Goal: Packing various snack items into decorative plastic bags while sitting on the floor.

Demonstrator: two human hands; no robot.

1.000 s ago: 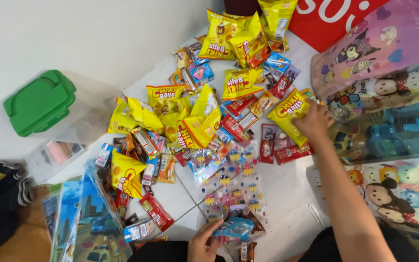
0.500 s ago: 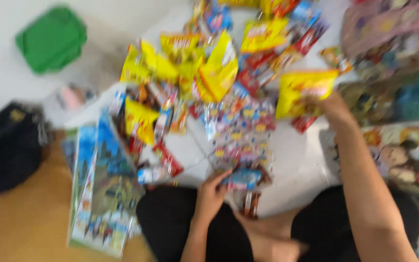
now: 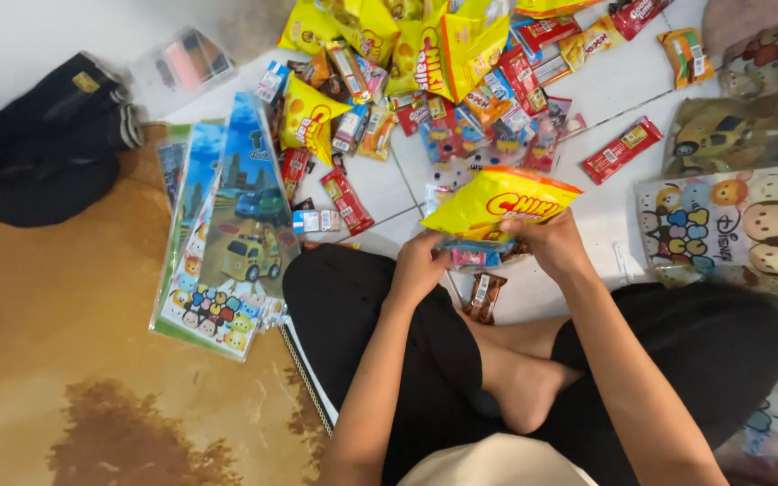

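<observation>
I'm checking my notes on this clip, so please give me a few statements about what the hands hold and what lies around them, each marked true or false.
1. The right hand holds a yellow snack bag. True.
2. The left hand rests on the black bag. False: it is at the small packets under the yellow snack bag; the black bag lies far off on the rug.
3. A brown wrapped bar lies by the person's legs. True.
4. The cartoon gift bags stand upright. False: they lie flat on the floor.
</observation>
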